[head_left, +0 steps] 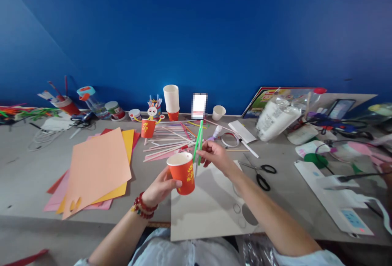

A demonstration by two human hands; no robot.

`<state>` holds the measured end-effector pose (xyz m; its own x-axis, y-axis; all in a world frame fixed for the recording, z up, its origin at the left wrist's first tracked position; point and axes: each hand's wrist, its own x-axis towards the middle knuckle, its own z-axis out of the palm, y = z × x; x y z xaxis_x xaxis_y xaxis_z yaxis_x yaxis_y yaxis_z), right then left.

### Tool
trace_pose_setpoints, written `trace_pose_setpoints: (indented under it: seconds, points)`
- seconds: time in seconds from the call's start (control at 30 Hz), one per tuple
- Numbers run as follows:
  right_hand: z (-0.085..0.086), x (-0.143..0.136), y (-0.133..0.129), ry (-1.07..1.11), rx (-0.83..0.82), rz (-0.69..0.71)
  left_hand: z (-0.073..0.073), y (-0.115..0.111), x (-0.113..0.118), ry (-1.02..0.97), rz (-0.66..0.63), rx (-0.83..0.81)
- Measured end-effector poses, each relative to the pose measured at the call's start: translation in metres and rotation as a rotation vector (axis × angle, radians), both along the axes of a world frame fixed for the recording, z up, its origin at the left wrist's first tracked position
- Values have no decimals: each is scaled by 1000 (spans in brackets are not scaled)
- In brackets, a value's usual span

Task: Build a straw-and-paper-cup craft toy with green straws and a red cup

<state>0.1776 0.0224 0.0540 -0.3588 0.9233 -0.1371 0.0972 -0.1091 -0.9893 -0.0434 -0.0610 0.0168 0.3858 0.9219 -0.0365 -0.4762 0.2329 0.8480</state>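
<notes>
My left hand (162, 187) is wrapped round a red paper cup (183, 178) with yellow characters, held nearly upright with its mouth up. Just right of the cup, my right hand (212, 155) pinches a slim green item (198, 139) of long narrow pieces with a greyish lower part; its exact kind is unclear. This item stands steeply upright close to the cup's side; I cannot tell whether they touch. Under both hands lies a pale sheet of board (208, 213) with small circles and a grey round spot. Black-handled scissors (259, 172) lie right of my right hand.
Coloured paper sheets (98, 172) are stacked on the left. Several straws (168, 145) lie behind the cup. A rabbit-decorated red cup (148, 128), stacked white cups (171, 99) and a tape roll (230, 140) stand or lie farther back. A power strip (330, 200) is at right.
</notes>
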Motion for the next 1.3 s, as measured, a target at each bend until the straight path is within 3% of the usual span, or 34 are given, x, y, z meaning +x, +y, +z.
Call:
trace_pose_setpoints:
  seconds: [0.2,0.53,0.7,0.93,1.03,1.13,1.23,1.3]
  points:
    - [12,-5,-17,79,143,-42,9,-4,10,-24,-94,29]
    - [19,-6,-26,106,144,-3,19,-9,13,98,-150,124]
    - [19,1,-29,-79,201,80,14,-10,14,145,-130,138]
    - [30,2,-36,-370,417,18,7,-13,11,377,-20,327]
    - [42,11,-38,-358,508,-54,8,-11,9,485,9,414]
    - [61,27,-42,-295,657,-232,7,-8,5,577,65,498]
    - [79,40,-48,-152,776,-387,5,-5,3,660,102,530]
    - [86,43,-54,-62,781,-407,5,-4,4,704,94,540]
